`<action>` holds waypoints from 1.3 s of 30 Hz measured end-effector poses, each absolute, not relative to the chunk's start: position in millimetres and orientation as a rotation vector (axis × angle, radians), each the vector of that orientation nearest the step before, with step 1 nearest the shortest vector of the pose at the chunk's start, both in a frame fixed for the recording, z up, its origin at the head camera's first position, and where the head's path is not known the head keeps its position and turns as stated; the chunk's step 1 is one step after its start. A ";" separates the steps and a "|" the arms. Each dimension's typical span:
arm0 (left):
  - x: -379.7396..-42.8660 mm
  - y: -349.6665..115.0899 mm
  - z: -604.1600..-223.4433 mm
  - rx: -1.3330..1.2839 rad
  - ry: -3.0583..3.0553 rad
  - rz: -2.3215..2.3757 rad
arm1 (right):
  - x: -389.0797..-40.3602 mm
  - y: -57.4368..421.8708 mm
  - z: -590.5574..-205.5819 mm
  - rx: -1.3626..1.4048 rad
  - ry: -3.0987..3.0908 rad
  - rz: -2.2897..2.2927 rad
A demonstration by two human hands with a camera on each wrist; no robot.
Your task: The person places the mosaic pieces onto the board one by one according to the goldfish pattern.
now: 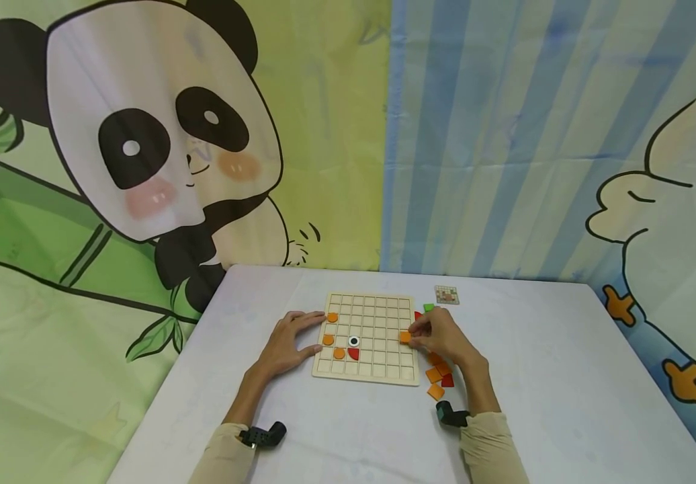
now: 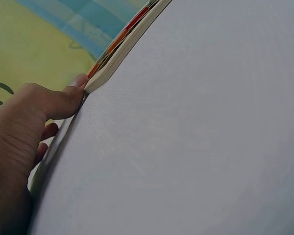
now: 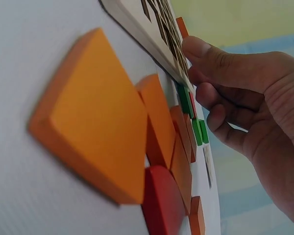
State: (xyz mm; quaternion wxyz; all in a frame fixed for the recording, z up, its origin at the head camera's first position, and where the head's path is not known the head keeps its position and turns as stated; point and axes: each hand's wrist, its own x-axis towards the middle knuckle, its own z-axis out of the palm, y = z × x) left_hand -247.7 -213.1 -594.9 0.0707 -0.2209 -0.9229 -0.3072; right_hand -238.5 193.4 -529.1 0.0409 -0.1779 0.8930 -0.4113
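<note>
A light wooden grid board (image 1: 384, 374) lies on the white table. My right hand (image 1: 443, 334) pinches an orange square tile (image 1: 405, 337) between thumb and fingers over the board's right edge; in the right wrist view the tile (image 3: 182, 27) shows just past the thumb tip. My left hand (image 1: 284, 343) rests at the board's left edge, fingers spread and fingertips at the rim. On the board's left part sit orange discs (image 1: 332, 317), a white disc with a black ring (image 1: 354, 341) and, just below it, a red quarter-round piece (image 1: 354, 353).
Right of the board lie several loose orange tiles (image 1: 435, 391), a red piece (image 1: 447, 380) and green pieces (image 1: 428, 307), partly behind the right hand. A small patterned card (image 1: 447, 294) lies farther back. Behind the table (image 1: 541, 376) hangs a printed curtain (image 1: 481, 134).
</note>
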 end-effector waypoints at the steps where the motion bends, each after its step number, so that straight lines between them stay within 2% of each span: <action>1: -247.8 -212.8 -594.7 -0.667 -2.776 -0.926 | -239.0 192.7 -529.4 -0.549 2.736 -1.258; 29: -246.0 -213.7 -593.4 -0.657 -2.782 -0.927 | -254.5 159.2 -536.2 -0.823 2.698 -1.315; 39: -245.6 -212.7 -591.9 -0.647 -2.792 -0.944 | -260.7 145.4 -538.2 -0.817 2.696 -1.330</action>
